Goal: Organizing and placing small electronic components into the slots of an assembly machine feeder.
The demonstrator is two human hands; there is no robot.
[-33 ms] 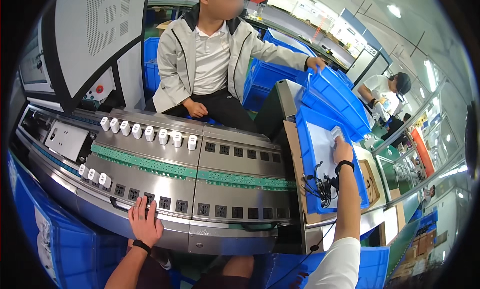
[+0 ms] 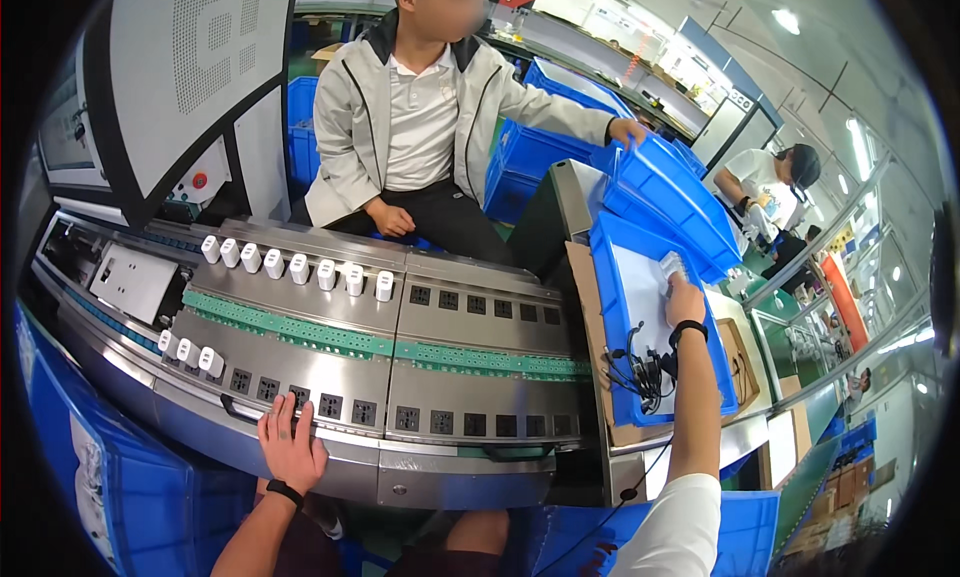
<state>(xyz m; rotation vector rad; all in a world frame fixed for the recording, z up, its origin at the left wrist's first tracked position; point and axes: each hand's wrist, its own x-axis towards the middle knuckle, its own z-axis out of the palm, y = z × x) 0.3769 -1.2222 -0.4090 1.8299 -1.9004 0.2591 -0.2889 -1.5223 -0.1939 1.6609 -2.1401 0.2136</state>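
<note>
My left hand (image 2: 292, 449) lies flat, fingers extended, on the front edge of a metal bench top (image 2: 400, 312), its fingertips beside a black socket (image 2: 299, 397). Nothing is in it. At the right, my right hand (image 2: 684, 305) reaches into a blue bin (image 2: 610, 322). Its fingers close around a pale, partly see-through piece (image 2: 671, 266) whose kind I cannot make out. Black cables with plugs (image 2: 645, 372) lie in the bin, next to my forearm. White plug-in chargers (image 2: 298, 268) stand in sockets along the far row. Several more white chargers (image 2: 188, 351) sit at the near row's left end.
Across the bench sits a co-worker (image 2: 425, 117), one hand on a tilted blue crate (image 2: 680, 202). Green perforated strips (image 2: 290, 327) run along the bench's middle. A large grey machine cover (image 2: 195, 77) rises at the left. More blue bins (image 2: 150, 487) stand below the front edge.
</note>
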